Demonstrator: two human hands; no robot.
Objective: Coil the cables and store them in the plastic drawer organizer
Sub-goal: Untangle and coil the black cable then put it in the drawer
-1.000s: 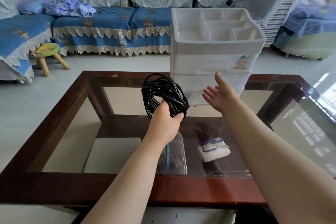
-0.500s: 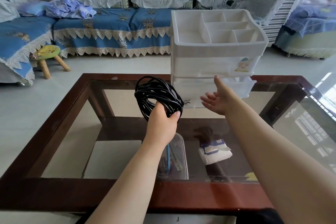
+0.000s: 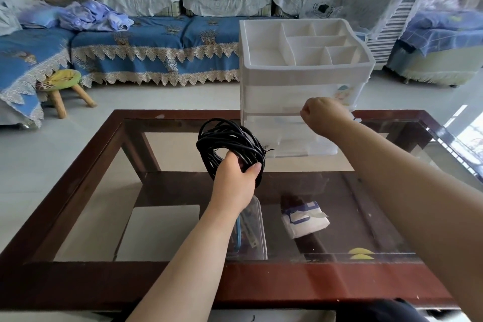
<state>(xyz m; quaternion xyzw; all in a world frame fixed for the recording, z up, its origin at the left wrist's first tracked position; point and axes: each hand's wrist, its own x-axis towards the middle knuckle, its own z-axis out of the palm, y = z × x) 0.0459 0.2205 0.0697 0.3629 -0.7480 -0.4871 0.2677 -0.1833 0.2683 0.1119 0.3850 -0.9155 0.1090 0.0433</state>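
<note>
Cable coil [image 3: 230, 144], black, held upright above the glass table [image 3: 366, 191] | left hand [image 3: 235, 180] clamped on its lower rim | right hand [image 3: 322, 115] curled at organizer [image 3: 300, 81] front, by the upper drawer; grasp unclear | organizer far right on table.

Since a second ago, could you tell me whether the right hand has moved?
Yes. The right hand has moved up and forward against the drawer organizer, from open-palmed beside its lower drawer to curled at the upper drawer front.
</note>
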